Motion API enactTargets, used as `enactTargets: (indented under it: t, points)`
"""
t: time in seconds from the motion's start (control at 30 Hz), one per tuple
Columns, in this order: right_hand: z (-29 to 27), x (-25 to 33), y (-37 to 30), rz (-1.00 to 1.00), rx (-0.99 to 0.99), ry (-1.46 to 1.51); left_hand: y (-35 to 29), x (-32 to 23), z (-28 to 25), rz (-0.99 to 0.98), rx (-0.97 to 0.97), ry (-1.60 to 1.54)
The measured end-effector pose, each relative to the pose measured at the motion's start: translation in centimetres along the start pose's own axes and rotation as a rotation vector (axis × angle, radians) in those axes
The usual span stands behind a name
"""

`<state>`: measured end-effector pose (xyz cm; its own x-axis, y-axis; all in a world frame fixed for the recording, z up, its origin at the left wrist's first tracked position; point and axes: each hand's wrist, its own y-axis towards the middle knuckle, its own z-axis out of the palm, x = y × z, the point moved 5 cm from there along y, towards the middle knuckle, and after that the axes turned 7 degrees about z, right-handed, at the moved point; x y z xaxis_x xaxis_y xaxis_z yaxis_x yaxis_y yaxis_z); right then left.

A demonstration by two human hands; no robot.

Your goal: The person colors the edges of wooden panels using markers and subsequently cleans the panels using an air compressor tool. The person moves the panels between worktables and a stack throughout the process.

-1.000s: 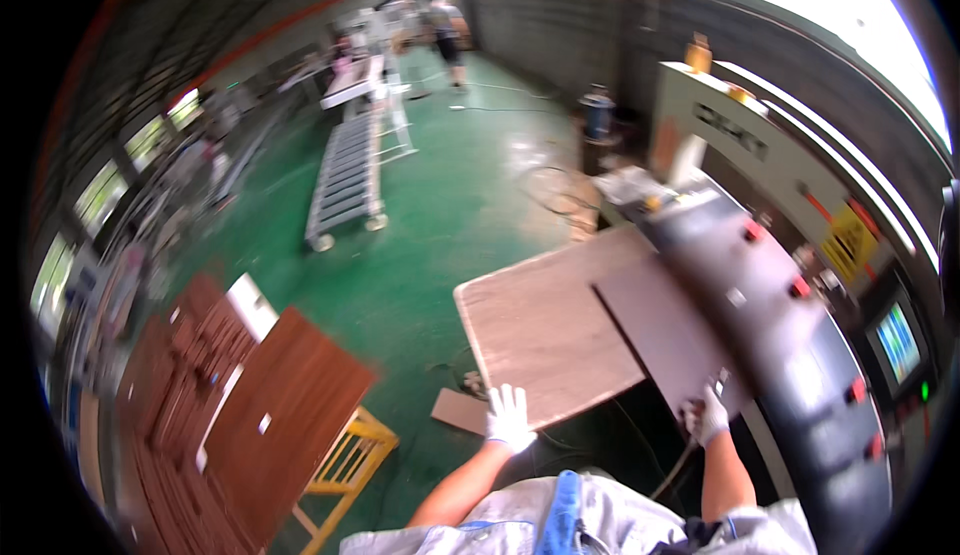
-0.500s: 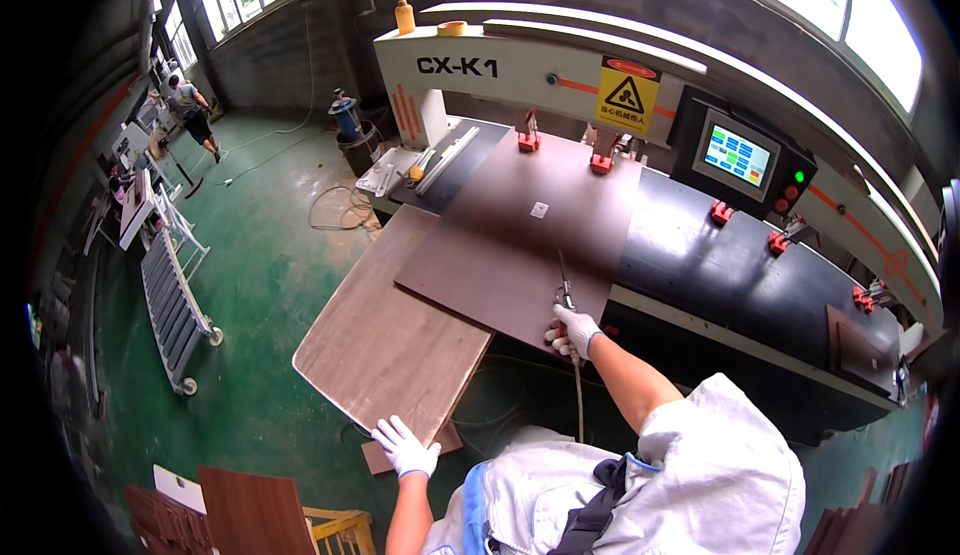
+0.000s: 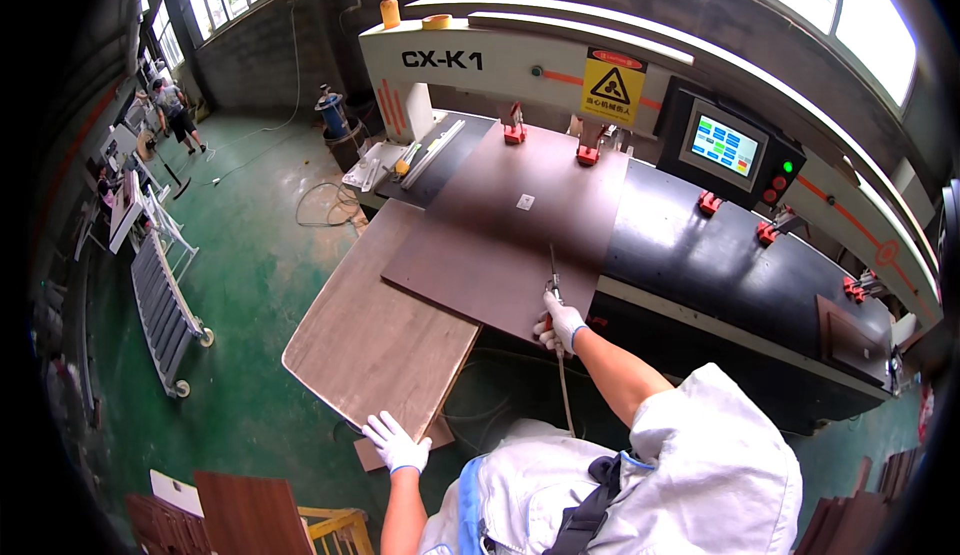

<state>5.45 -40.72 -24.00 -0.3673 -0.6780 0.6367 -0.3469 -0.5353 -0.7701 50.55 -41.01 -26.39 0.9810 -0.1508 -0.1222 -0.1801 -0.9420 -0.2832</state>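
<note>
In my gloved right hand (image 3: 561, 325) is an air blow gun (image 3: 555, 280), its thin nozzle pointing away from me over the brown panel (image 3: 480, 225). A hose (image 3: 566, 395) runs down from the gun's handle. The panel lies flat on the machine's black bed, with a small white label (image 3: 525, 202) near its middle. Its left part overlaps a wooden support board (image 3: 370, 325) with a rounded corner. My left hand (image 3: 396, 443), also gloved, rests with fingers spread at the near edge of that board.
Red clamps (image 3: 588, 153) line the machine's back, beside a control screen (image 3: 724, 145). A smaller brown panel (image 3: 850, 333) lies at the bed's right end. Brown boards (image 3: 250, 510) stand at lower left. A roller conveyor (image 3: 160, 300) and a person (image 3: 176, 115) are far left.
The view has shifted slightly, so the machine and panel sit a little further left. Both hands keep nearly the same places. The person in the distance has turned.
</note>
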Motion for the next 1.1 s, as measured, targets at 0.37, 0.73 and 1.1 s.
enactTargets:
  t: [0.37,0.73,1.1]
  points:
    - [-1.4,-10.4,-9.9,-0.142,-0.108,-0.692,0.9,-2.1,-1.3,0.007,0.020,0.045]
    - [-16.3,-14.3,-7.5,-0.111,-0.401,-0.191,4.7,-25.5,4.3,0.331,0.231,-0.992]
    - [-20.9,-10.6,-11.3,-0.131,-0.184,-0.865,7.2,-32.8,9.9,-0.293,0.554,-1.752]
